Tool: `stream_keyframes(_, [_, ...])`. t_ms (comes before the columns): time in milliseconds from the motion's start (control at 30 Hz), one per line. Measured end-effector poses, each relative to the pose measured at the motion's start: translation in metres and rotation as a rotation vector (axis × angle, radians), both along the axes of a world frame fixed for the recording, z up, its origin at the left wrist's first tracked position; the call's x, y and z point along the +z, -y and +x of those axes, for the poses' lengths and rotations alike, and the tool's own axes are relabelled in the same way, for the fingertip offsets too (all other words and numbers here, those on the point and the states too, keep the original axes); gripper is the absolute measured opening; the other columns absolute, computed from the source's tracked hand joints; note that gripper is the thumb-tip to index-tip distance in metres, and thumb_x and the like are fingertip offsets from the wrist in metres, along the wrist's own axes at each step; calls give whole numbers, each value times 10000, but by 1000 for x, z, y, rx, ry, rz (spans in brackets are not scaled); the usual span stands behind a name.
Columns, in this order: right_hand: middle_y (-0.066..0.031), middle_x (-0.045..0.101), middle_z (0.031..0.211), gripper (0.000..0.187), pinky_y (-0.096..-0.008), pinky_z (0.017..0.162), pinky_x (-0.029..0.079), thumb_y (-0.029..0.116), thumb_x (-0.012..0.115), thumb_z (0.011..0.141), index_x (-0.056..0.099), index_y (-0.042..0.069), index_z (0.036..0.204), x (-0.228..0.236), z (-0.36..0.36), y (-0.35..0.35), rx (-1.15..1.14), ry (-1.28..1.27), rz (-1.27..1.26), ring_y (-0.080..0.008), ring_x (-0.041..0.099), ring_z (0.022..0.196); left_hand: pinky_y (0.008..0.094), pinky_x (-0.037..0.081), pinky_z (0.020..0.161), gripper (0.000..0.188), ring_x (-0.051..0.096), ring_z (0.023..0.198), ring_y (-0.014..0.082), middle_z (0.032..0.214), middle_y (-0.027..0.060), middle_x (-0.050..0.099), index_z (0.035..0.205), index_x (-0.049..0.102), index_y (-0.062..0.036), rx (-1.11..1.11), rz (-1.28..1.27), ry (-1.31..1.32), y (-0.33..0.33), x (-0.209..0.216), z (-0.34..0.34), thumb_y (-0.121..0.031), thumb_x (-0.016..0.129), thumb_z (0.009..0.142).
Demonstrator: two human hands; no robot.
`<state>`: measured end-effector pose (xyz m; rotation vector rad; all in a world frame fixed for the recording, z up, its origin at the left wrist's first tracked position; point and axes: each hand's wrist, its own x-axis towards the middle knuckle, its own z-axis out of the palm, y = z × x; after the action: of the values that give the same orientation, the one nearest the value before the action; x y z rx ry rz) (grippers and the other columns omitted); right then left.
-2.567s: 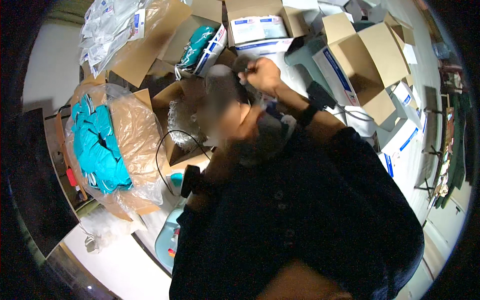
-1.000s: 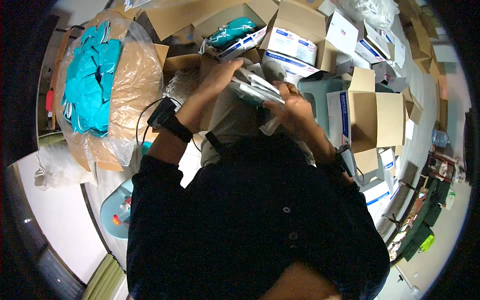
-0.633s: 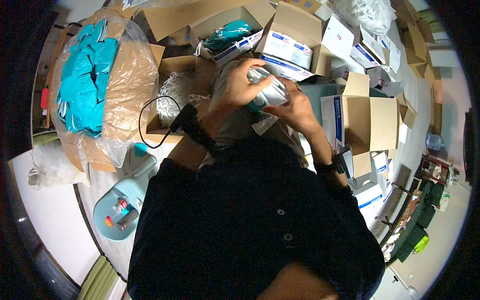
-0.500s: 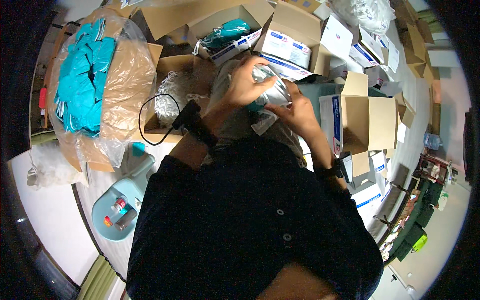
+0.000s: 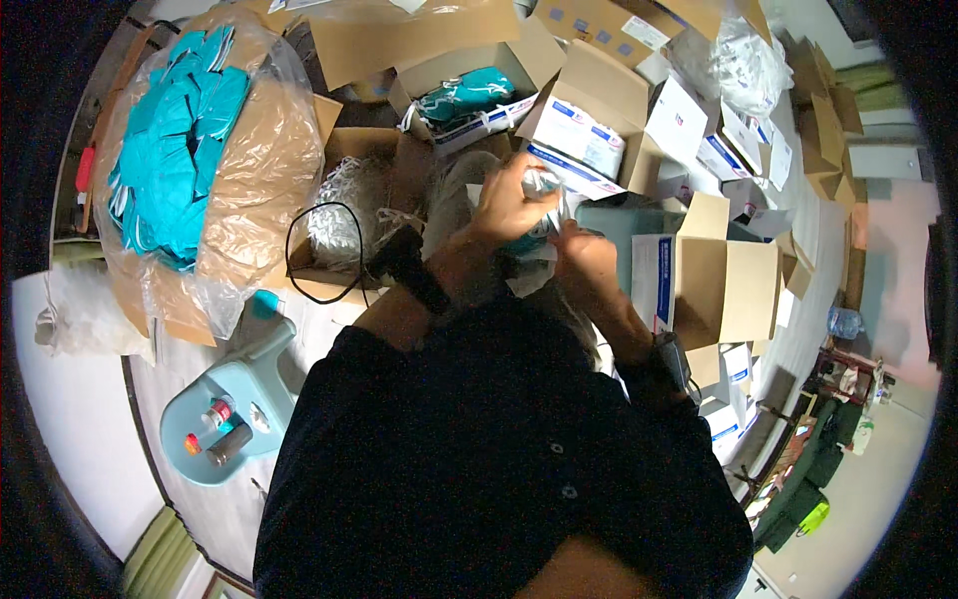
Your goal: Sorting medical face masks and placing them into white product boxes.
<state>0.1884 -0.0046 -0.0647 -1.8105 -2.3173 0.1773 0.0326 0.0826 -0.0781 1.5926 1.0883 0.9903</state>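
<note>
At my lap, in front of an open carton, both hands are closed on a small clear plastic bag (image 5: 561,207) with something whitish in it. My left hand (image 5: 507,205) grips its upper left part, fingers bent around it. My right hand (image 5: 587,260) pinches the bag's edge from the lower right. Some teal material (image 5: 526,243) shows just below the bag, partly hidden by my left hand. The fingers cover most of the bag, so its full contents cannot be made out.
A plastic-lined carton of teal folded cloth items (image 5: 180,140) stands left. Near it are a box of white cords (image 5: 337,215), a box with teal items (image 5: 464,95), and a carton of white packs (image 5: 589,135). An open carton (image 5: 699,285) sits right; a light-blue stool (image 5: 195,454) holds bottles.
My right hand has moved in toward the left, from cupping the bag's side to pinching its edge. The bag looks narrower and more bunched. The whole view has shifted slightly.
</note>
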Motion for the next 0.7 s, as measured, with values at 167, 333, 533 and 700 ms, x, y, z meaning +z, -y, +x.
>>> stream_keyframes(167, [-179, 620, 622, 190, -474, 509, 470, 176, 638, 860, 605, -4, 809, 4, 17, -37, -105, -52, 92, -374, 620, 568, 375, 494, 829, 322, 653, 979, 298, 1039, 189, 659, 1122, 568, -46, 227, 23, 196, -22, 0, -25, -270, 656, 909])
stream_keyframes(333, [-90, 567, 511, 256, -319, 422, 442, 124, 615, 936, 614, -76, 775, 5, 38, -104, -232, -417, 120, -161, 553, 417, 374, 456, 892, 296, 592, 1015, 306, 1074, 189, 612, 1108, 580, 2, 740, -29, 287, -47, -26, -63, -255, 558, 963])
stream_keyframes(533, [-289, 613, 749, 290, -510, 713, 456, 231, 615, 906, 614, -59, 904, -20, -4, -225, -265, -147, 81, -478, 595, 764, 443, 439, 884, 322, 557, 1019, 357, 1073, 200, 578, 1129, 554, -22, 551, -25, -71, -6, -94, -52, -290, 556, 951])
stream_keyframes(700, [-249, 605, 664, 228, -465, 607, 468, 156, 620, 868, 601, -70, 845, -73, -2, -273, -220, -315, 214, -412, 610, 653, 493, 418, 881, 237, 532, 1028, 393, 1063, 192, 569, 1087, 553, -45, 519, 17, -255, -7, -58, -55, -235, 536, 946])
